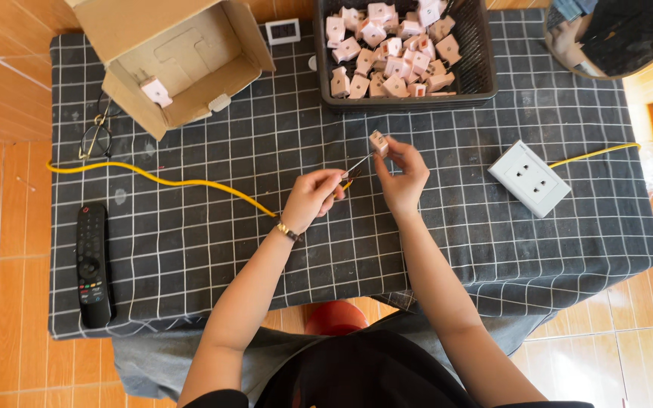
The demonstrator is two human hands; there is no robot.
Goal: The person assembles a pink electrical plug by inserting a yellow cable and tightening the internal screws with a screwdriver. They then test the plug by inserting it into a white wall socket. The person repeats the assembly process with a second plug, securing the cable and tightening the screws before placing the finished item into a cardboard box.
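While the right hand pinches a small white plug piece between its fingertips, lifted clear of the surface, the left hand is clenched round a thin metal tool whose tip points up into that piece — so both sets of fingers are closed, each on its own thing. The grip on the piece looks light, just fingertips at its lower edge; I'd judge a hard push from the tool could twist it out or slide the tip off toward the right thumb. Just under the left fingers the yellow cable runs away to the left across the checked cloth, and it seems to end at the tool; any tug on it could jerk the tip off line.

Beyond the right fingers, farther up, the dark basket is heaped with more pale pieces — a dropped one that bounces in there would be hard to pick out again. To the right of the fingers lies a white socket block. Up and to the left an open cardboard box lies tipped on its side; far left, a pair of glasses and a black remote sit well apart from the work.
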